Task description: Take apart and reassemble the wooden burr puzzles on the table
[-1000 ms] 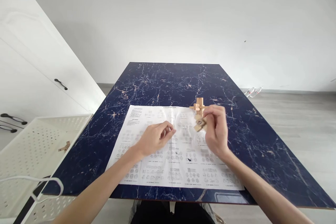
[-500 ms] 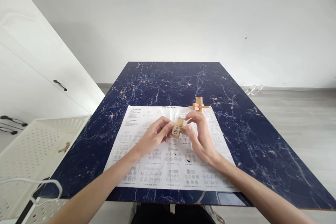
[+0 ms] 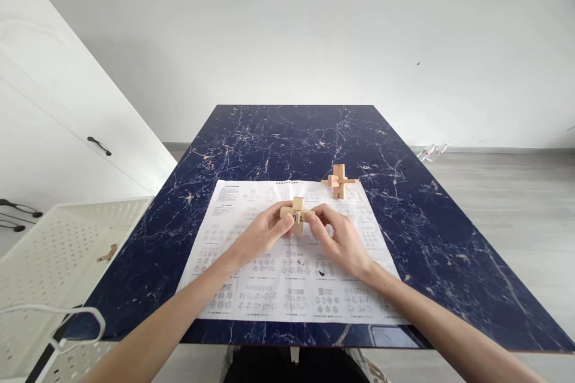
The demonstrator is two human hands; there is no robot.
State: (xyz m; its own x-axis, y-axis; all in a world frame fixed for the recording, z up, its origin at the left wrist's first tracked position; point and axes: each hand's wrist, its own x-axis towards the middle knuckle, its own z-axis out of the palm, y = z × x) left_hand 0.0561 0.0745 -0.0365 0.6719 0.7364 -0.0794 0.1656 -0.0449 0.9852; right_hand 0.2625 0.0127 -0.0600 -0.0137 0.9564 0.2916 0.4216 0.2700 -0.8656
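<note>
Now my left grip [image 3: 260, 232] and right grip [image 3: 340, 238] are pinching opposite sides of the wooden burr puzzle [image 3: 297, 204], both snugly closed; straight, gentle pressure should be working best.

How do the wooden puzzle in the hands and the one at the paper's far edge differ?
The held puzzle is between the left hand and right hand; the far puzzle sits untouched at the edge of the paper. The hands partly cover the held puzzle, while no hand covers the far puzzle. Both are pale wooden crossed bars with dark markings.
</note>
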